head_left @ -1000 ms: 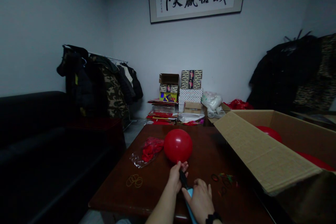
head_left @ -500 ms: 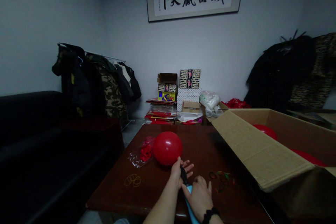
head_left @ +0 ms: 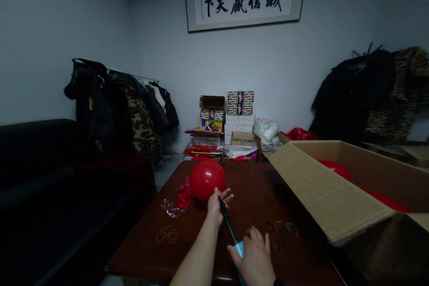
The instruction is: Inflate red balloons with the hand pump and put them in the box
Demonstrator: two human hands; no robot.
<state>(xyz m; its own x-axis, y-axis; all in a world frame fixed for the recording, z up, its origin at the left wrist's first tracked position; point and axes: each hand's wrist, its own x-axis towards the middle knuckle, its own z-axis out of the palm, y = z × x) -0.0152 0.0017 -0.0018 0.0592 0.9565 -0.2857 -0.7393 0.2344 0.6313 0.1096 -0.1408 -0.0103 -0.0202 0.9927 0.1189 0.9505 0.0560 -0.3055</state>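
A round inflated red balloon (head_left: 207, 179) sits over the far left of the brown table. My left hand (head_left: 215, 208) is closed at the balloon's neck and round the black end of a hand balloon pump (head_left: 239, 248), its outer fingers spread. A thin rod shows between that black end and the pump's blue body. My right hand (head_left: 257, 254) grips the blue body close to the table's front edge. Beside the balloon lies a clear plastic bag (head_left: 182, 199) with red uninflated balloons. Yellow rubber bands (head_left: 166, 234) rest left of my arms.
Small coloured bands (head_left: 284, 230) lie on the table (head_left: 140, 250) to the right. A large open cardboard box (head_left: 328, 192) with red balloons in it stands on the right, its flap leaning over the table. A black sofa (head_left: 67, 214) fills the left. Stacked boxes (head_left: 239, 123) stand behind.
My left hand and the balloon have moved away and to the left. My right hand has shifted slightly down, and the pump's rod is now drawn out between the hands.
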